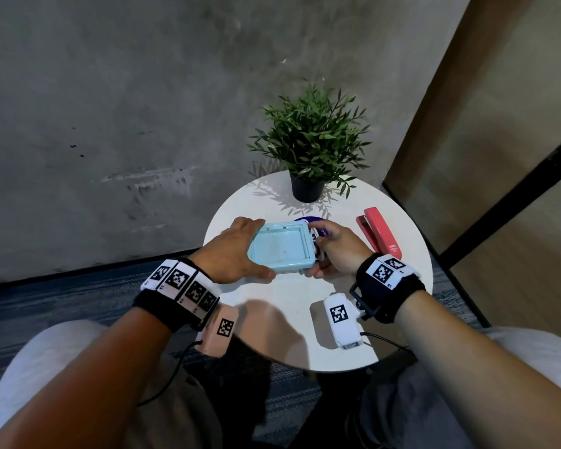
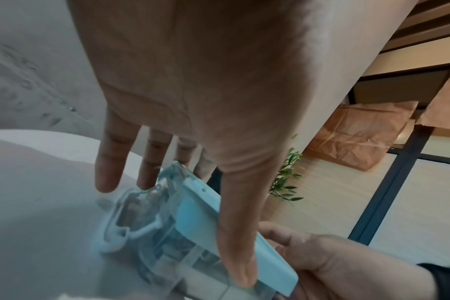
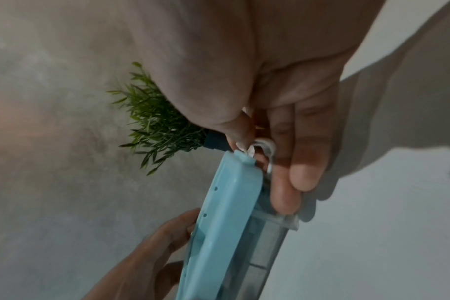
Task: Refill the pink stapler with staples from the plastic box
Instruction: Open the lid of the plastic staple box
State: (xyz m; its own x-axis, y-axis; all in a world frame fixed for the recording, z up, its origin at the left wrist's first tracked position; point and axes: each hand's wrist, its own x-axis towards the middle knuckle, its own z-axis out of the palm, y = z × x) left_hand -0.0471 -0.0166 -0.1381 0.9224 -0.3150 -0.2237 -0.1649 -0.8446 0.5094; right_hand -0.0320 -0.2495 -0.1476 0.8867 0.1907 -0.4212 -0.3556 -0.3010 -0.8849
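Note:
A light-blue lidded plastic box (image 1: pixel 280 249) sits mid-table between my two hands. My left hand (image 1: pixel 255 249) grips its left end, thumb along the near edge and fingers on the far corner. In the left wrist view the thumb presses on the blue lid (image 2: pixel 200 219) above the clear base, and a white latch (image 2: pixel 121 233) hangs at that end. My right hand (image 1: pixel 319 251) pinches the white latch (image 3: pixel 266 147) on the box's right end between thumb and fingers. The pink stapler (image 1: pixel 379 236) lies closed to the right, untouched. No staples are visible.
The round white table (image 1: pixel 289 319) is small, with its edge near on every side. A potted plant (image 1: pixel 308 150) stands at the back. A purple disc (image 1: pixel 314 222) lies partly hidden behind the box. A concrete wall is behind and wooden panels are to the right.

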